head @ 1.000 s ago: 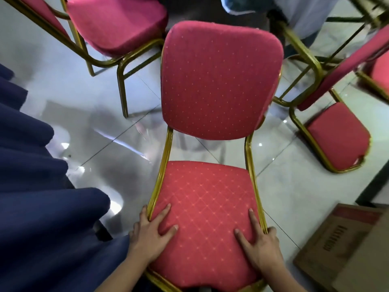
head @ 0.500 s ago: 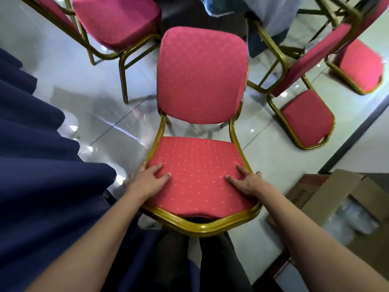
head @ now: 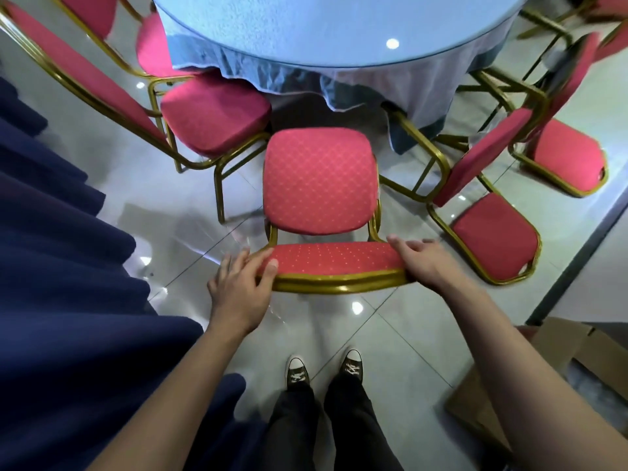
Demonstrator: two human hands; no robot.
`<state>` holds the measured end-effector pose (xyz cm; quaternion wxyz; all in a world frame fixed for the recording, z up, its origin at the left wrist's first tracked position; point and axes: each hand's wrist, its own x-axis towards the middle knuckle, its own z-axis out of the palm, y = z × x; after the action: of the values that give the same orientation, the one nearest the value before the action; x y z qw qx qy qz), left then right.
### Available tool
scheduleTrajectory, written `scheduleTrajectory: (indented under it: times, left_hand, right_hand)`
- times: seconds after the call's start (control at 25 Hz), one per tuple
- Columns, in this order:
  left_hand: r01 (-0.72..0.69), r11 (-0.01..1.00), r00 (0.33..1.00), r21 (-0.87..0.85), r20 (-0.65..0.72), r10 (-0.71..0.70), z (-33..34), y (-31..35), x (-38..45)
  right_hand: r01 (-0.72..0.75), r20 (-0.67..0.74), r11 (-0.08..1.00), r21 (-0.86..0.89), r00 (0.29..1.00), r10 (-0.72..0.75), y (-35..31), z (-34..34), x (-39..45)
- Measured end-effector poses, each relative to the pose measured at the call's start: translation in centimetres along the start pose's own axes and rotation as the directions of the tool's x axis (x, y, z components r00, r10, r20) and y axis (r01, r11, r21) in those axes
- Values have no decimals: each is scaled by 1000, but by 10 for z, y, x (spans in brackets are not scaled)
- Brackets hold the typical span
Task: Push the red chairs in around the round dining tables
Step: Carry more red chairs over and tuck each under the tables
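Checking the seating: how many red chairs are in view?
6: the held chair at centre, two left, two right, one cut off top right; the table may hide others.

Glossy grey tile floor (head: pixel 401 321); navy drape (head: pixel 68 266) left.
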<state>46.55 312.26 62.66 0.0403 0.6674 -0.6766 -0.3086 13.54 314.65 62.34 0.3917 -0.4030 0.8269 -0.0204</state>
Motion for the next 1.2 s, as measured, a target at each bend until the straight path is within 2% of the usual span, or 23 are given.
scheduleTrajectory:
  times: [0.08,0.16,0.32,0.56,0.64,0.88,1.2]
  left_hand:
    - [-136,991,988,13,-66,137,-7,22,14]
    - [-235,972,966,25,-102,236,-11,41,31]
    - [-232,972,966,33,-112,234,-20,61,69]
    - [-172,985,975,-20,-150,167,-32,82,124]
    - [-156,986,969,-53,-199,142,-31,88,134]
    - [-179,980,948,-89,-281,147,-29,95,143]
    - [-204,975,937,-90,-307,168,-50,103,203]
  right_hand:
    - [150,-132,988,-33,979,-153,-17,-5,-1]
    - [247,-244,969,-18,939,-244,-32,-12,4]
    - [370,-307,927,56,890,-336,-47,-26,29]
    - [402,-344,913,69,869,-356,-73,-46,72]
    - [406,-379,910,90,859,-345,-77,-46,80]
    - [447,-455,884,138,821,-344,-82,-41,87]
    - [425,-412,892,154,848,-333,-120,-69,121]
